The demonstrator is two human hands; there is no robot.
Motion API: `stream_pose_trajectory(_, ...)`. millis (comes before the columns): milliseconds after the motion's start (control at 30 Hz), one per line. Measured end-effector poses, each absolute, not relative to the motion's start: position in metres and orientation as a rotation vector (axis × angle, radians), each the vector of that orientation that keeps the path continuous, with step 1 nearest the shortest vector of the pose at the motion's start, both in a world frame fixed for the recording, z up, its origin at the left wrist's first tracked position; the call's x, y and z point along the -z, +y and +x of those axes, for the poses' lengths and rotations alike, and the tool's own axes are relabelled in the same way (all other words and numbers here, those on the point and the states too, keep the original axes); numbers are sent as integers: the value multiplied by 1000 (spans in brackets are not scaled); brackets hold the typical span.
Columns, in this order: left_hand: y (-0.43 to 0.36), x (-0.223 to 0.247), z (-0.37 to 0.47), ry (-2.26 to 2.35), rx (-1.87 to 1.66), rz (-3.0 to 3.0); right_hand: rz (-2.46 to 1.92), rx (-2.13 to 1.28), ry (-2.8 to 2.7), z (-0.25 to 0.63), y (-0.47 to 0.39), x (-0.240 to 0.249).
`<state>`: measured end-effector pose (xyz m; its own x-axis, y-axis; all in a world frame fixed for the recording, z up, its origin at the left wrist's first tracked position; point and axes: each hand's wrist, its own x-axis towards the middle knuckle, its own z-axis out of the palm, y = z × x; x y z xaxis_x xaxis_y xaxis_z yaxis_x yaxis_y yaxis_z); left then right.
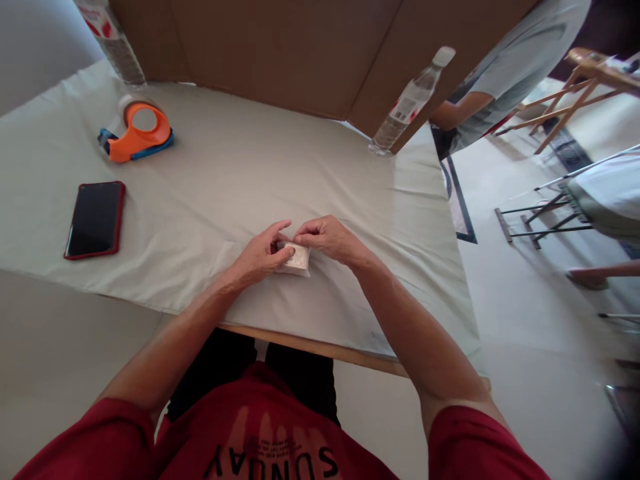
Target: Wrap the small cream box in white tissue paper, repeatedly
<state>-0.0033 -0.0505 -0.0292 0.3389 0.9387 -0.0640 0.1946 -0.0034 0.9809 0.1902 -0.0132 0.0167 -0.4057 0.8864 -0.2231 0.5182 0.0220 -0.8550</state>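
Together, left hand [260, 257] and right hand [327, 239] both pinching small white packet [299, 259]; phone [95, 219] well apart

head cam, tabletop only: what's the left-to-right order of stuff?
Red phone → orange tape dispenser → left hand → small white packet pinched by both hands → right hand → clear bottle at the cardboard's right edge. The second bottle, far left, overlaps the dispenser's span, so it is left out.
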Motion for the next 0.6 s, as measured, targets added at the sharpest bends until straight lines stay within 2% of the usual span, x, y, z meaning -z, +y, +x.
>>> stream_pose_trajectory(400,-49,28,0,1109,-826,1486,-1471,-1138,-1898,179,-37,-16)
stream_pose_trajectory(500,-49,28,1,1100,-840,1475,-1408,-1157,-1911,181,-36,-25)
stream_pose_trajectory(600,-49,28,0,1103,-845,1464,-1392,-1014,-1899,190,-35,-37)
